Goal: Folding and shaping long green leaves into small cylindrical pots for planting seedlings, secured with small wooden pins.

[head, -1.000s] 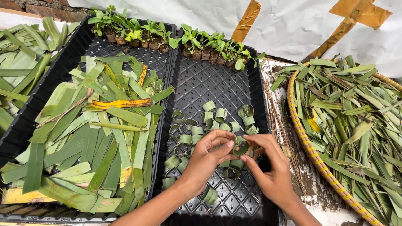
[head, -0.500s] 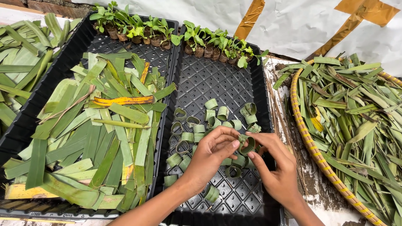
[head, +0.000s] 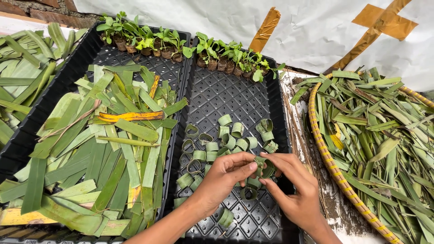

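left hand and right hand pinched a rolled leaf ring, opening faced the camera, over black perforated tray, white sheet behind

A plant nursery work area: black seedling trays, small potted seedlings, cut leaf strips, a woven basket.

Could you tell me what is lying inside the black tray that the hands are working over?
The black tray holds rolled leaf rings and, at its far end, potted seedlings. The left hand and right hand pinch one ring; whatever lies beneath them is covered.
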